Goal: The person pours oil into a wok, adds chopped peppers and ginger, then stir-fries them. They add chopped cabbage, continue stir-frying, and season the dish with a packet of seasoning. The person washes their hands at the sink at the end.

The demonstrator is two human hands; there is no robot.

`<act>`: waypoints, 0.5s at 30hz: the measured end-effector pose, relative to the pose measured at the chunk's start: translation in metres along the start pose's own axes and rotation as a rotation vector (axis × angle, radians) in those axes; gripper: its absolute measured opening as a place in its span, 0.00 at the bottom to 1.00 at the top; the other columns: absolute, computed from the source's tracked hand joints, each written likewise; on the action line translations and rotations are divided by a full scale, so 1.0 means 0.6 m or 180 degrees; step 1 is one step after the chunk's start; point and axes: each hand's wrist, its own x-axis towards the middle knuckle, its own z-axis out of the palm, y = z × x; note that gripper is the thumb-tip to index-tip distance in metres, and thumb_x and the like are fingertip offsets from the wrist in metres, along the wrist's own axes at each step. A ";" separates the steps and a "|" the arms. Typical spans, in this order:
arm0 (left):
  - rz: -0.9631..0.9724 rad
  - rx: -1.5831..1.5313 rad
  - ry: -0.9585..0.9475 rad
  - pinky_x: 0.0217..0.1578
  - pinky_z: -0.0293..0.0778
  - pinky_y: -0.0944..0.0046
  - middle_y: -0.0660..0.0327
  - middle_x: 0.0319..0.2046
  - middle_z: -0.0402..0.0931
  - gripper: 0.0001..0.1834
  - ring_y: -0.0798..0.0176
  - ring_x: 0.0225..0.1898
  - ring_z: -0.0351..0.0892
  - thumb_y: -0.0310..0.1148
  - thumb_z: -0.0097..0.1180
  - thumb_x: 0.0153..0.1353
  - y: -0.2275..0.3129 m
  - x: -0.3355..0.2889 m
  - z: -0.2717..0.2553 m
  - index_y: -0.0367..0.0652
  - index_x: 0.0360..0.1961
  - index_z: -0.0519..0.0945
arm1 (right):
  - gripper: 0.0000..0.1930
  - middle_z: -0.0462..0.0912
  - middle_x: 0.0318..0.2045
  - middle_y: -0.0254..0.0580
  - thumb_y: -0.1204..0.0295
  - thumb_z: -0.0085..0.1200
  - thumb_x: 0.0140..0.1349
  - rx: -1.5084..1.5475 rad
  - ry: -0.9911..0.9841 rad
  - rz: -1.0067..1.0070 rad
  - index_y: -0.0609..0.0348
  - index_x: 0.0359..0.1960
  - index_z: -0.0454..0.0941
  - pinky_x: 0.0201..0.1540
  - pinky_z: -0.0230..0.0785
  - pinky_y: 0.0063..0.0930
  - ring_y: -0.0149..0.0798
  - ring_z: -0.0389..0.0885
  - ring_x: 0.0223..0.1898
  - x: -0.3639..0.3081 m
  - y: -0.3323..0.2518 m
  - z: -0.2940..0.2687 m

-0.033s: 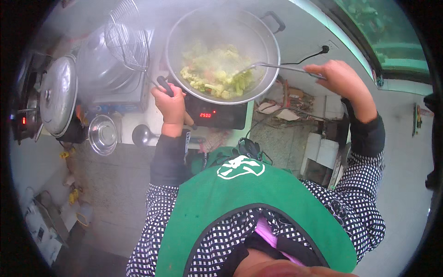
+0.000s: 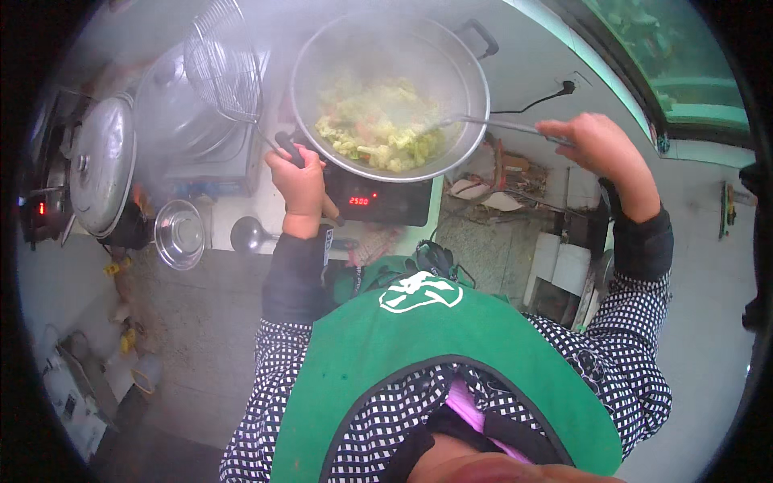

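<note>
Cauliflower florets with some orange pieces (image 2: 378, 129) lie in a wide steaming metal pan (image 2: 471, 105) on a black induction cooker (image 2: 403, 204). My left hand (image 2: 299, 187) is closed around the handle of a wire skimmer (image 2: 221, 68), whose basket hangs out to the left of the pan. The pan's black side handle (image 2: 288, 148) lies at the same fingers; whether they grip it too I cannot tell. My right hand (image 2: 596, 145) holds a long metal cooking utensil (image 2: 503, 125) reaching over the right rim into the food. Steam and florets hide its head.
A ladle (image 2: 248, 235) and a shiny metal bowl (image 2: 179, 235) are on the counter at left. Beyond them stand a large silver lid (image 2: 102, 167) and a steam-veiled domed pot (image 2: 173, 105). A black plug and cord (image 2: 555, 94) run along the right wall.
My right hand has shifted slightly with the utensil, whose inner end sits a little lower in the pan. The florets near it have moved. My left hand and the skimmer are almost still.
</note>
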 end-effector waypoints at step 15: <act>-0.0147 0.0144 0.0008 0.21 0.74 0.65 0.56 0.23 0.70 0.13 0.63 0.18 0.76 0.23 0.51 0.56 0.012 -0.001 0.013 0.39 0.32 0.57 | 0.17 0.80 0.32 0.58 0.69 0.49 0.61 0.2038 0.0506 0.0226 0.61 0.51 0.72 0.38 0.70 0.42 0.53 0.79 0.37 0.118 -0.009 0.110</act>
